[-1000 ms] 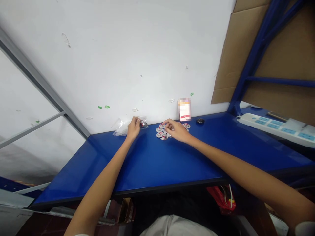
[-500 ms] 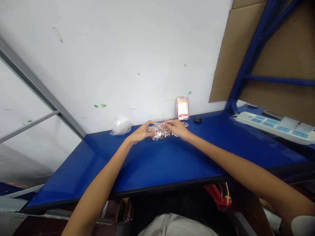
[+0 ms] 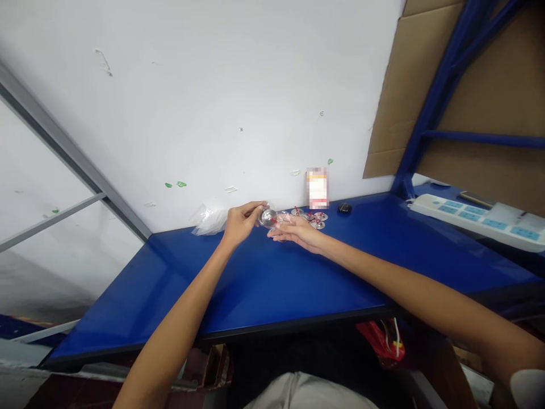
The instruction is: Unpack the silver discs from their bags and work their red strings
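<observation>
"Head view: how many hands are there?"

"Two. The left hand (image 3: 240,223) and the right hand (image 3: 304,232) are close together over the blue table (image 3: 255,284)."

"What do they hold?"

"One shiny disc (image 3: 268,217) with a bit of red on it. It is in one clear wrap (image 3: 286,218), up between the two hands."

"How do they hold it?"

"The left hand pinches the left edge, with thumb and fingers close. I can't tell if it grips the disc or just the wrap. The right hand has the wrap between its thumb on top and its fingers under."

"Are there more discs?"

"Yes, a bunch of discs (image 3: 321,216) with red strings lies on the table, just past the right hand. I count at least four. The hand hides some, so I can't tell them all."

"What else?"

"One heap of clear bags (image 3: 210,220) by the left hand. I can't count the bags. One blurry card (image 3: 318,187) stands up near the wall (image 3: 247,85). One small black thing (image 3: 344,208) sits to the right of it."

"And further off?"

"One white power strip (image 3: 477,221) on the right, three green bits (image 3: 181,184) on the wall behind the table, and one red bag (image 3: 385,346) down under the table."
</observation>
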Motion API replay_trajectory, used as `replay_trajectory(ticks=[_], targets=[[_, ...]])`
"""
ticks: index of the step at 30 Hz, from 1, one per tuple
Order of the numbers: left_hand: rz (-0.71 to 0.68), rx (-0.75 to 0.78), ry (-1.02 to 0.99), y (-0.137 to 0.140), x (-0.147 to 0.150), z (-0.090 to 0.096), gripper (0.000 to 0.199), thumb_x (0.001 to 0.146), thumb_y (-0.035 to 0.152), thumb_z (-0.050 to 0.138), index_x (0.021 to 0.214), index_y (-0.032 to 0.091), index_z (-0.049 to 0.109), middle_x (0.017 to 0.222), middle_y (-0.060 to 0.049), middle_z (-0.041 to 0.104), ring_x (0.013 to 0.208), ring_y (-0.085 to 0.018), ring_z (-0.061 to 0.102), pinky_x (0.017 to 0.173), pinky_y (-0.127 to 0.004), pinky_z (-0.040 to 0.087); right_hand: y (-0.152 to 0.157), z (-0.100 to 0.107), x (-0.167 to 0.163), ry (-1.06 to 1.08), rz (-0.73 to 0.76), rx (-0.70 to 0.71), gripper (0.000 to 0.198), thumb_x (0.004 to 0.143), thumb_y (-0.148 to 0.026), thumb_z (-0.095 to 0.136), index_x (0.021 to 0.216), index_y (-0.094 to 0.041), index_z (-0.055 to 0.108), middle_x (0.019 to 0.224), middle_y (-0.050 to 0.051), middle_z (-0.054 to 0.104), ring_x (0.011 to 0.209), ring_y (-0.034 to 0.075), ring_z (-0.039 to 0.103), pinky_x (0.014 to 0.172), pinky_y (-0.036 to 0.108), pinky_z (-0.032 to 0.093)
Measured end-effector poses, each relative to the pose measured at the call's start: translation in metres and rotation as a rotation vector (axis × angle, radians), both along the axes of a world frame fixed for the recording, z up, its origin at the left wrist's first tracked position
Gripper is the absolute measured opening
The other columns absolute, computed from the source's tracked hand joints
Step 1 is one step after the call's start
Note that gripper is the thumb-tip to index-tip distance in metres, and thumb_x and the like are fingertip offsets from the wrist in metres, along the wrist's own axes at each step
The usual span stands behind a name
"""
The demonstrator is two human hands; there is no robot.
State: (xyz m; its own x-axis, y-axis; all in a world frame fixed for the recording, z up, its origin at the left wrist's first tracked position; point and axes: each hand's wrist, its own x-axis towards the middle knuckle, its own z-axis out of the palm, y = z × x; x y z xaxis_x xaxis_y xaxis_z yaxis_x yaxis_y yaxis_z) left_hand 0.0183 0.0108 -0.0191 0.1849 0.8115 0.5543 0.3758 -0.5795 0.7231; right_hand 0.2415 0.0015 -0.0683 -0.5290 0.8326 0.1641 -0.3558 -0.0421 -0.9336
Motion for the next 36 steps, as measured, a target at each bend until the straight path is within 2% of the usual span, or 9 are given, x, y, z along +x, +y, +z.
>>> replay_trajectory(ticks=[7,14,18,21,23,25,28,32,36], targets=[[0.066,0.083,0.054,-0.006,0.003,0.003,0.040,0.105,0.052,0.059,0.124,0.023,0.079,0.111,-0.006,0.083,0.079,-0.020,0.077,0.067,-0.030,0.061,0.005,-0.004,0.000,-0.007,0.022,-0.037,0.033,0.095,-0.030,0.082,0.123,-0.015,0.073,0.121,0.014,0.080,0.097,0.019,0.081,0.092,0.031,0.068],[0.301,0.145,-0.169,0.016,-0.025,0.008,0.037,0.104,0.050,0.055,0.118,0.021,0.074,0.107,-0.007,0.081,0.070,-0.017,0.074,0.057,-0.026,0.057,0.012,-0.004,0.006,-0.046,-0.030,-0.033,0.029,0.098,-0.033,0.079,0.119,-0.014,0.074,0.120,0.015,0.081,0.089,0.018,0.081,0.081,0.028,0.069],[0.570,0.125,-0.230,0.040,-0.083,0.014,0.026,0.101,0.038,0.053,0.116,0.018,0.064,0.098,-0.008,0.080,0.065,-0.016,0.072,0.056,-0.025,0.054,0.012,0.001,0.009,-0.048,-0.079,-0.041,0.026,0.098,-0.033,0.078,0.114,-0.013,0.074,0.111,0.015,0.082,0.081,0.018,0.079,0.075,0.031,0.070],[0.876,0.136,-0.036,0.050,-0.129,0.008,0.025,0.099,0.026,0.048,0.121,0.019,0.057,0.098,-0.008,0.080,0.074,-0.021,0.074,0.075,-0.035,0.059,0.012,0.004,0.010,-0.062,-0.106,-0.040,0.025,0.098,-0.035,0.078,0.107,-0.013,0.073,0.097,0.014,0.081,0.074,0.018,0.076,0.070,0.032,0.069],[1.043,0.080,0.190,0.051,-0.149,-0.001,0.033,0.092,0.024,0.057,0.124,0.017,0.056,0.099,-0.013,0.078,0.094,-0.032,0.074,0.089,-0.046,0.057,0.012,0.004,0.010,-0.075,-0.116,-0.034,0.024,0.098,-0.036,0.078,0.103,-0.013,0.072,0.093,0.013,0.080,0.071,0.017,0.074,0.069,0.032,0.068],[1.065,0.026,0.471,0.051,-0.155,-0.012,0.046,0.084,0.027,0.068,0.126,0.013,0.055,0.110,-0.022,0.074,0.110,-0.042,0.068,0.094,-0.054,0.054,0.013,0.002,0.010,-0.084,-0.127,-0.022,0.022,0.097,-0.035,0.078,0.100,-0.014,0.072,0.094,0.012,0.079,0.068,0.015,0.071,0.066,0.030,0.066],[1.074,0.082,0.700,0.051,-0.150,-0.020,0.046,0.082,0.032,0.069,0.121,0.010,0.058,0.127,-0.031,0.063,0.122,-0.049,0.058,0.098,-0.059,0.050,0.016,0.000,0.011,-0.091,-0.163,-0.019,0.018,0.096,-0.033,0.076,0.099,-0.016,0.069,0.093,0.009,0.078,0.064,0.013,0.068,0.060,0.026,0.061],[1.036,0.213,0.647,0.049,-0.138,-0.010,0.033,0.090,0.024,0.057,0.121,0.014,0.061,0.129,-0.026,0.061,0.124,-0.045,0.055,0.101,-0.057,0.048,0.019,0.002,0.014,-0.070,-0.142,-0.078,0.017,0.099,-0.033,0.068,0.097,-0.017,0.068,0.094,0.010,0.078,0.065,0.015,0.067,0.061,0.027,0.061],[0.789,0.238,0.457,0.043,-0.105,0.001,0.025,0.093,0.022,0.054,0.114,0.019,0.067,0.117,-0.017,0.069,0.113,-0.035,0.063,0.099,-0.049,0.050,0.020,0.004,0.015,-0.017,-0.029,-0.132,0.029,0.103,-0.033,0.047,0.099,-0.015,0.071,0.101,0.016,0.080,0.070,0.020,0.071,0.070,0.034,0.065]])
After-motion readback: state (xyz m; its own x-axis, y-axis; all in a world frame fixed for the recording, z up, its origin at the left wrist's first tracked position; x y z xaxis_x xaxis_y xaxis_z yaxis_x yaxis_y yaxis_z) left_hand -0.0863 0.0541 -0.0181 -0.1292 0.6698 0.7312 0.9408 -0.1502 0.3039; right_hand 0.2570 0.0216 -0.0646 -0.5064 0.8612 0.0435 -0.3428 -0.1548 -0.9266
